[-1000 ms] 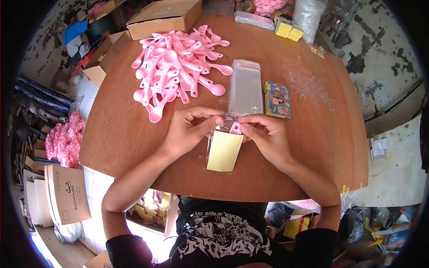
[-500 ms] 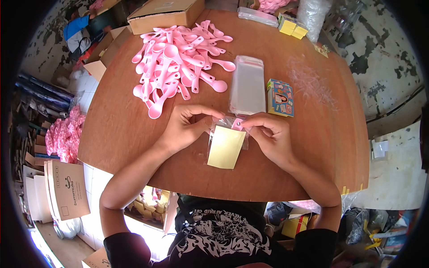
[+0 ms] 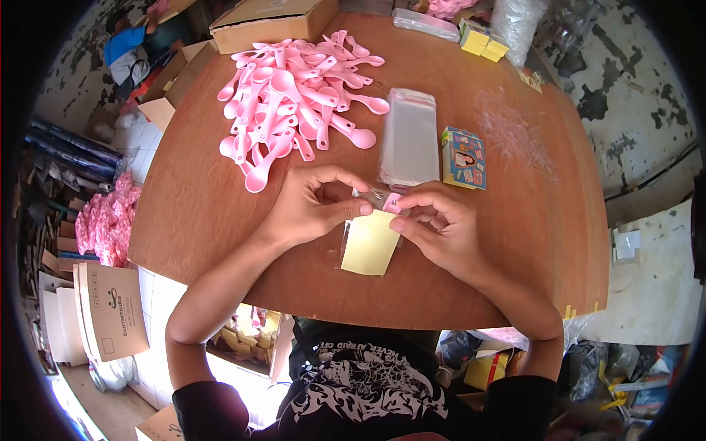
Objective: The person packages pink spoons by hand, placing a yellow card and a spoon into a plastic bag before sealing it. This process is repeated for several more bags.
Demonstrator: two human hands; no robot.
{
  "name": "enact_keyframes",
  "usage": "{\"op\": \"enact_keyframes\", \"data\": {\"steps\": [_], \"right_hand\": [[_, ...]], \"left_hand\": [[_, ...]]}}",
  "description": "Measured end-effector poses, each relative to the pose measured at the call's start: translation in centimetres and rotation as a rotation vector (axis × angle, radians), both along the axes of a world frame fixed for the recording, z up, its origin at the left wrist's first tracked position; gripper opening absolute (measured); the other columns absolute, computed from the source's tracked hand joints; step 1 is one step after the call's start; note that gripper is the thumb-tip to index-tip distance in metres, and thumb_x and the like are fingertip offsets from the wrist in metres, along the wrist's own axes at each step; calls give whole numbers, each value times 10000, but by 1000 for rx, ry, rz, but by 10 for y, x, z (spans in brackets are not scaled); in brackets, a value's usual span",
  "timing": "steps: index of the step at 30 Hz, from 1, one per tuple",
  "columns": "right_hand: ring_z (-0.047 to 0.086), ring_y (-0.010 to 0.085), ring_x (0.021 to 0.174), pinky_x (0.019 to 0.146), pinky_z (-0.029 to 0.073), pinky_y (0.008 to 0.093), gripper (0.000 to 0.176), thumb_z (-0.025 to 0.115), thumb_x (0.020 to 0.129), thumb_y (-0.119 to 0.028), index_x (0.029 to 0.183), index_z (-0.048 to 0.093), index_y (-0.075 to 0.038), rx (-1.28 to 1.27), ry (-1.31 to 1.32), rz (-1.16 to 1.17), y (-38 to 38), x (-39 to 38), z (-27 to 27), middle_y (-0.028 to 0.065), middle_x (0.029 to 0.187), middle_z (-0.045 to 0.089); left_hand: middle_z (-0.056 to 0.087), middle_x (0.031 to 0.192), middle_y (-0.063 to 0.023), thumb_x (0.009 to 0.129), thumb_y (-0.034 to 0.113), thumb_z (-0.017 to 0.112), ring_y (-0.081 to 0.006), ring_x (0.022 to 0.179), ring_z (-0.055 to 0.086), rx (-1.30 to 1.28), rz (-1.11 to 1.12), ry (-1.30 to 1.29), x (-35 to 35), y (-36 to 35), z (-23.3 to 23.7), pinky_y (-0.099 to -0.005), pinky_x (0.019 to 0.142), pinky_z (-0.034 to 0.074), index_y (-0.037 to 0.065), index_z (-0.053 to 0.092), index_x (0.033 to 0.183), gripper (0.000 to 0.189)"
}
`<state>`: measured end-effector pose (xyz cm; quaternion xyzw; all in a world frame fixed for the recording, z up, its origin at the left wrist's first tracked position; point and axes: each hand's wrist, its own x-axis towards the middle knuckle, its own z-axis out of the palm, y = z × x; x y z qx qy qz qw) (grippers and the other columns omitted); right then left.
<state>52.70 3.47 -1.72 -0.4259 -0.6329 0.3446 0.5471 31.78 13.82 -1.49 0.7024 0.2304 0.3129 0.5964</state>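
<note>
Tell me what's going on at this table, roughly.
A person's left hand and right hand hold the top of a clear bag. It has a yellow card in it, and a pink handle shows near the top. Ahead on the table lie a pile of pink spoons, a stack of clear bags and what looks like a block of printed cards.

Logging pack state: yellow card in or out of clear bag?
In. The clear bag shows beyond both sides of the yellow card.
</note>
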Motion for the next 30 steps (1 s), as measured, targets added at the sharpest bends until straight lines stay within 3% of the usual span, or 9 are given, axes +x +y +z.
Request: {"op": "enact_keyframes", "data": {"steps": [9,14,16,18,21,25,26,28,30], "right_hand": [[663,171,971,785,593,256,259,737,793,64,1019,615,26,65,-23,-22,-5,-8,2,121,1103,570],[649,134,914,765,559,259,225,731,828,6,1022,618,3,91,141,92,-19,-4,13,102,1062,586],[639,103,878,743,537,247,163,712,858,-31,995,630,0,74,-43,-69,-17,8,25,63,932,628],[645,155,761,689,519,274,125,679,854,12,974,642,9,181,-328,-184,0,22,40,79,836,642],[620,252,711,633,483,358,86,727,762,-37,839,693,-20,271,-809,-261,25,51,36,93,779,663],[612,234,681,634,477,378,144,777,731,-113,813,706,-18,135,-888,-78,50,69,32,99,735,667],[612,234,681,634,477,378,144,777,731,-113,813,706,-18,138,-884,-77,54,68,35,99,735,667],[657,247,688,647,490,368,179,798,689,-176,772,717,-40,-19,-962,-24,59,63,43,107,747,692],[657,243,674,642,490,364,184,806,675,-181,756,718,-41,-26,-969,-13,63,62,42,107,731,692]], "left_hand": [[605,1204,-113,771,88,813,-154,1033,633,-165,-185,-79,-3,-4,16,-287,831,563,-25,594,1186,483],[723,839,-52,748,200,833,-87,729,654,46,-321,369,-25,-45,47,-284,662,518,57,689,1103,408],[726,859,-110,761,230,817,-205,712,709,298,-545,217,-47,-61,48,-318,613,539,65,690,1088,388],[722,831,-104,773,224,802,-240,673,709,151,-634,186,-75,-88,27,-312,560,538,59,693,1056,345],[719,872,-127,777,182,796,-249,750,713,85,-757,492,-107,-101,5,-300,607,544,48,681,1087,356],[671,1081,-103,750,-17,780,-162,930,674,-184,-134,537,-160,-108,-87,-279,731,552,-17,640,1091,368],[671,1081,-103,750,-17,780,-162,930,674,-183,-130,541,-175,-106,-99,-279,731,552,-17,640,1091,368],[700,1040,-111,743,53,790,-177,932,677,-187,106,984,-219,-97,-142,-302,789,536,-23,595,1128,438],[684,1088,-124,727,68,806,-202,979,667,-312,210,855,-266,-90,-204,-322,837,524,-16,582,1152,488]]}}
